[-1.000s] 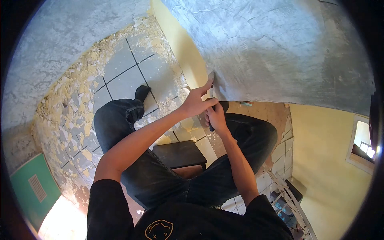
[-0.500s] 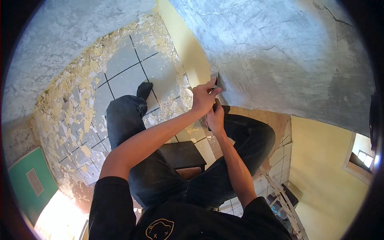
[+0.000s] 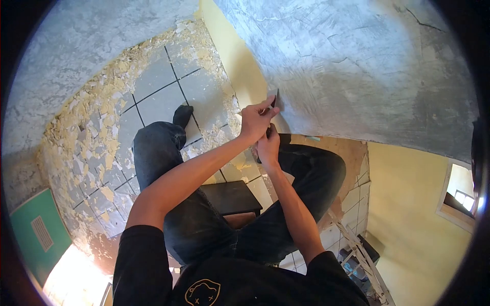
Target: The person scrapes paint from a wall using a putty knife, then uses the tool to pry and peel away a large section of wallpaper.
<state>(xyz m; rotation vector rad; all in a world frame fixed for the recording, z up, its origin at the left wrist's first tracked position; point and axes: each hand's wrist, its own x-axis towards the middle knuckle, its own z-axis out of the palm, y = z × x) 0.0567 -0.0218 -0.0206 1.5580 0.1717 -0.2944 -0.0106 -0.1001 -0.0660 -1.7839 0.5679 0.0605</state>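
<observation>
Both my hands hold a scraper (image 3: 273, 104) against the wall where grey bare plaster (image 3: 357, 66) meets a strip of yellow paint (image 3: 240, 66). My left hand (image 3: 253, 120) presses its fingers on the blade near the tip. My right hand (image 3: 267, 147) grips the dark handle just below. The blade edge touches the wall at the border of the paint. I sit on a dark stool (image 3: 229, 196) with my legs in dark jeans spread to either side.
Yellow paint flakes (image 3: 87, 137) litter the grey tiled floor (image 3: 158, 97), thickest along the walls. A green panel (image 3: 38, 229) lies at the lower left. A white ladder-like frame (image 3: 365, 255) stands at the lower right, and a window (image 3: 459, 194) is on the yellow wall.
My hands and the scraper have shifted slightly up and left along the wall; the blade has turned more edge-on. My left fingers have closed down onto the blade.
</observation>
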